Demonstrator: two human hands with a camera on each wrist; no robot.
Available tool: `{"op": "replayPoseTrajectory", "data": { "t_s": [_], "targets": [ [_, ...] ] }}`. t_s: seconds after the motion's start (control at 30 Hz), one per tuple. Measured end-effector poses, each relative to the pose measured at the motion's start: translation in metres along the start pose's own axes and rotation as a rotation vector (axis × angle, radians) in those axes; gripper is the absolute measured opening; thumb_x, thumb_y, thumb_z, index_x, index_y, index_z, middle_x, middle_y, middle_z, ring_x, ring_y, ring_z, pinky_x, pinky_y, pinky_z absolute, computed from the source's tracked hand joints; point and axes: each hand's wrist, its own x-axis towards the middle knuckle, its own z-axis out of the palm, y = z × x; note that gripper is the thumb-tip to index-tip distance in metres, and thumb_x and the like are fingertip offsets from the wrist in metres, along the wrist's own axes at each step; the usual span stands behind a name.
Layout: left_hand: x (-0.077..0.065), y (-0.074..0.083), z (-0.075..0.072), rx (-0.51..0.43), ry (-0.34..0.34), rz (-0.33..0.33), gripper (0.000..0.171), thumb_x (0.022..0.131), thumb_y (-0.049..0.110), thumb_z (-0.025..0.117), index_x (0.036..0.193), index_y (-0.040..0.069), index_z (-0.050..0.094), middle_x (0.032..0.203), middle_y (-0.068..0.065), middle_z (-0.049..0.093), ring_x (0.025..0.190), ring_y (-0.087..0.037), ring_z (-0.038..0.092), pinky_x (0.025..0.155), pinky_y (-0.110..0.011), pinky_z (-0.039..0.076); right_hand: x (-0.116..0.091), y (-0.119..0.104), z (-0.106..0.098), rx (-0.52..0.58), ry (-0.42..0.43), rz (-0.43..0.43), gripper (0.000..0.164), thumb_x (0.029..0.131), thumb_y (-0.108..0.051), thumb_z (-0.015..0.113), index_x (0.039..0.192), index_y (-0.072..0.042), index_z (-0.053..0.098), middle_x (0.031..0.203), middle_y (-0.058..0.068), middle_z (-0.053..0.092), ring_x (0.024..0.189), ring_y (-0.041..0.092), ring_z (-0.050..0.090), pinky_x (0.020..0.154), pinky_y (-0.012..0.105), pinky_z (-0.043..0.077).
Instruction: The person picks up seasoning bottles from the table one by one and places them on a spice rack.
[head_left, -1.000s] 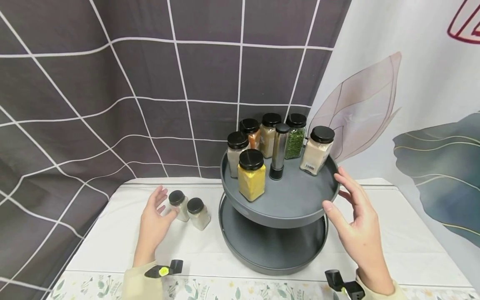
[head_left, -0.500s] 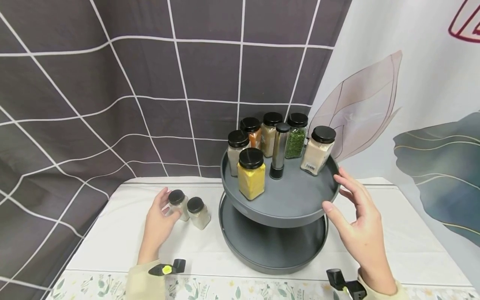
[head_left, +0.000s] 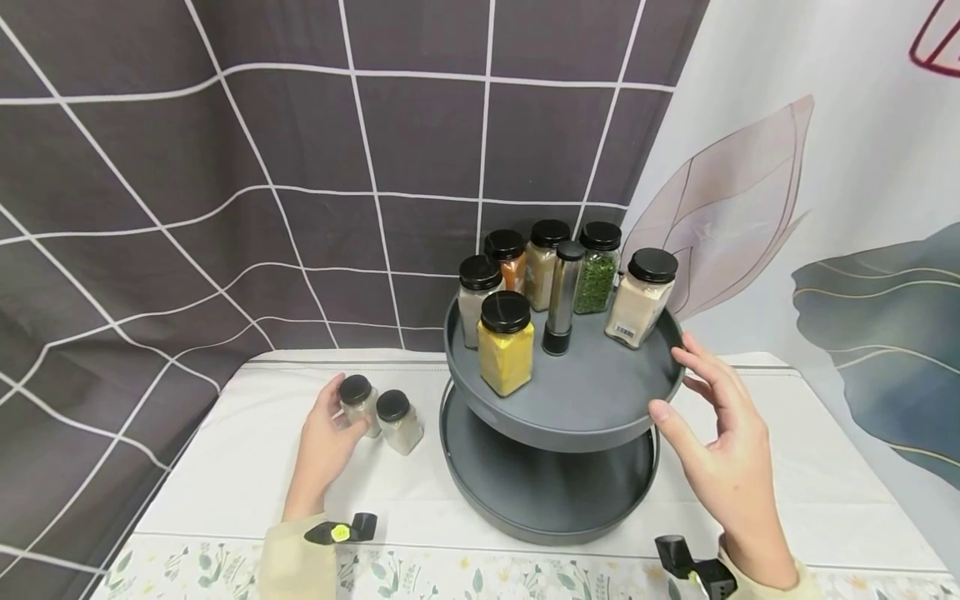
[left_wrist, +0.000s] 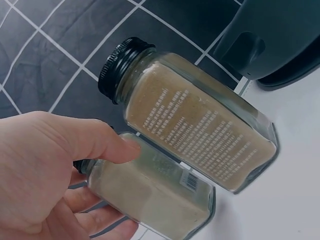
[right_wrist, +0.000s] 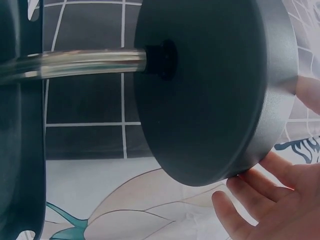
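My left hand (head_left: 326, 446) is at the leftmost small glass jar (head_left: 358, 406), which has a black lid and stands on the table. In the left wrist view, its thumb lies across this jar (left_wrist: 150, 187) of pale powder, with the other fingers on the far side. Right beside it stands a second black-lidded jar (left_wrist: 195, 130), tan inside, with white print. My right hand (head_left: 723, 442) touches the right rim of the upper tray (head_left: 600, 400) of a dark grey two-tier rack, thumb and fingers spread along the edge; the underside (right_wrist: 210, 100) shows in the right wrist view.
Several black-lidded spice jars stand on the upper tray, among them a yellow jar (head_left: 506, 354) and a green herb jar (head_left: 597, 279). A metal post (head_left: 562, 300) rises among them. The lower tray (head_left: 551, 521) sits on the white table (head_left: 225, 467), with grid-patterned cloth (head_left: 420, 133) behind.
My left hand has moved right and closed in around the leftmost jar, which it stood apart from a second ago. The right hand has stayed at the tray's rim.
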Motion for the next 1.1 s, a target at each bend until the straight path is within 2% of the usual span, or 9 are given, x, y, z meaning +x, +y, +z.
{"op": "replayPoseTrajectory", "data": {
  "t_s": [0.27,0.6,0.8,1.1],
  "targets": [
    [0.001,-0.004,0.002,0.048,-0.001,0.010,0.073,0.083,0.009,0.062,0.144,0.002,0.022,0.144,-0.024,0.030,0.130,-0.042,0.032,0.101,-0.044,0.040,0.000,0.002,0.001,0.020,0.005,-0.011,0.047,0.075,0.011,0.065,0.120,0.010,0.054,0.132,0.025,0.046,0.124,0.023,0.044,0.096,0.018,0.040],
    [0.000,-0.005,0.007,0.100,0.003,-0.045,0.066,0.087,0.015,0.060,0.142,0.002,0.026,0.142,-0.025,0.033,0.124,-0.041,0.041,0.098,-0.046,0.042,0.001,0.000,0.002,-0.018,0.025,-0.022,0.042,0.077,0.009,0.064,0.118,0.010,0.056,0.129,0.026,0.049,0.122,0.022,0.046,0.095,0.018,0.040],
    [0.001,-0.006,0.008,0.106,0.013,-0.042,0.066,0.087,0.017,0.061,0.142,0.003,0.028,0.142,-0.024,0.034,0.121,-0.042,0.044,0.096,-0.049,0.043,0.001,-0.001,0.001,-0.037,0.041,-0.022,0.038,0.078,0.010,0.062,0.116,0.010,0.057,0.127,0.026,0.051,0.122,0.021,0.047,0.095,0.017,0.040],
    [0.003,-0.011,0.007,0.094,-0.007,-0.055,0.068,0.088,0.020,0.062,0.143,0.006,0.026,0.141,-0.024,0.035,0.119,-0.040,0.047,0.094,-0.052,0.043,0.000,0.000,0.000,-0.062,0.045,-0.040,0.034,0.080,0.008,0.061,0.115,0.009,0.058,0.127,0.025,0.052,0.121,0.017,0.048,0.095,0.015,0.039]
  ]
}}
